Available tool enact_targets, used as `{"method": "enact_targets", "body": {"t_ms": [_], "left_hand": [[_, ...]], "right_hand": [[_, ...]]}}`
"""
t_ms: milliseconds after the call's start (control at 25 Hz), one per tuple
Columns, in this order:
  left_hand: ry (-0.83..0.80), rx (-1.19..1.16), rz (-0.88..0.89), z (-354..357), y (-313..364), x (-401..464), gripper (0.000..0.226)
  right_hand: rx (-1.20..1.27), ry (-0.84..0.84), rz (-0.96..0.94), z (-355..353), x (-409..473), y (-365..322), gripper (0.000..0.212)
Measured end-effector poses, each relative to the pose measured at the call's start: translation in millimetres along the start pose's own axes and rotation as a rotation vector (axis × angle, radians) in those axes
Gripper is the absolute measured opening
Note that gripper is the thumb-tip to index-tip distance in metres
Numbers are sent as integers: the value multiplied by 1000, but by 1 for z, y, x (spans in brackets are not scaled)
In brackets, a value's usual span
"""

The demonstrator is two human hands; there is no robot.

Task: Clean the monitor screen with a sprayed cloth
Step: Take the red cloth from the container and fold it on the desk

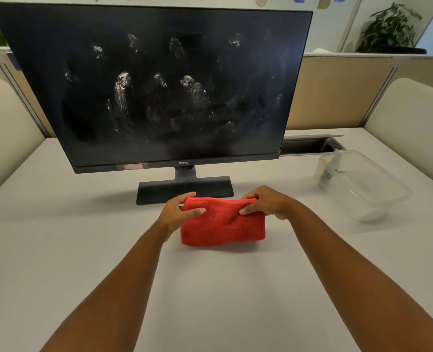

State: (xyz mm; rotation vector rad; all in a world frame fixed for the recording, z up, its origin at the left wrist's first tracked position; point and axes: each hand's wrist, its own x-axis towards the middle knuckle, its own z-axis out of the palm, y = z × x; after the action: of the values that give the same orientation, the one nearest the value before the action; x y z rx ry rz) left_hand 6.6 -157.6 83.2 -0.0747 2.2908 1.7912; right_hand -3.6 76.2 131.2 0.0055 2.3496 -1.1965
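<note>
A dark monitor screen [159,85] stands on the desk, smeared with white smudges across its middle. Just in front of its stand base [185,189] a folded red cloth [223,224] is held by both hands. My left hand [177,212] pinches the cloth's upper left corner. My right hand [263,201] pinches its upper right corner. The cloth's lower edge hangs down close to the desk. A small spray bottle [331,168] lies inside a clear plastic container [378,194] at the right.
The pale desk [58,237] stretches wide to the left and toward me. A cable slot [309,144] opens behind the container. Beige partitions [337,92] wall the desk, with a plant [388,29] beyond.
</note>
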Motion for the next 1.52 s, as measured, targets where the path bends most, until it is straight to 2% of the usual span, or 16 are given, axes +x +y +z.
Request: {"method": "enact_targets", "body": {"t_ms": [120, 200, 360, 480, 600, 680, 800, 960, 1080, 1160, 1240, 1280, 1320, 1440, 1480, 1520], "left_hand": [[-132, 139, 38, -5, 12, 2, 77], [-212, 221, 78, -7, 22, 5, 73], [-302, 377, 66, -22, 41, 10, 22], [-319, 413, 31, -34, 52, 10, 10], [-149, 334, 129, -37, 63, 10, 3], [30, 216, 253, -35, 72, 11, 14], [134, 148, 381, -34, 77, 9, 25], [25, 543, 333, -31, 45, -1, 24], [-262, 817, 198, -21, 9, -11, 32], [-489, 889, 83, -20, -3, -15, 40], [-655, 796, -82, -24, 2, -14, 47], [-643, 709, -122, -25, 6, -13, 46], [-540, 626, -92, -23, 8, -11, 41], [44, 618, 177, 4, -4, -10, 35], [136, 695, 210, 19, -14, -14, 41], [134, 769, 202, 34, -26, -18, 48]], "right_hand": [[-80, -109, -116, -8, -9, -26, 17], [-133, -131, -169, -11, -11, -38, 14], [-166, -114, -193, -24, -14, -46, 11], [-194, -7, -185, -32, -13, -44, 23], [-263, 250, -247, -33, -8, -44, 26], [-200, 445, -325, -33, -7, -46, 23], [-69, 558, -387, -32, -8, -45, 22], [-161, 359, -352, -13, -9, -12, 25], [-236, 125, -248, 13, -10, 28, 28], [-319, -55, -186, 19, -12, 45, 29], [-365, -259, -133, 14, -14, 51, 25], [-304, -292, -101, 10, -15, 51, 19], [-213, -234, -98, 9, -15, 50, 15], [-168, 329, -175, 25, -4, 52, 20], [-204, 427, -188, 37, 0, 54, 27], [-251, 414, -189, 51, 3, 57, 36]]}}
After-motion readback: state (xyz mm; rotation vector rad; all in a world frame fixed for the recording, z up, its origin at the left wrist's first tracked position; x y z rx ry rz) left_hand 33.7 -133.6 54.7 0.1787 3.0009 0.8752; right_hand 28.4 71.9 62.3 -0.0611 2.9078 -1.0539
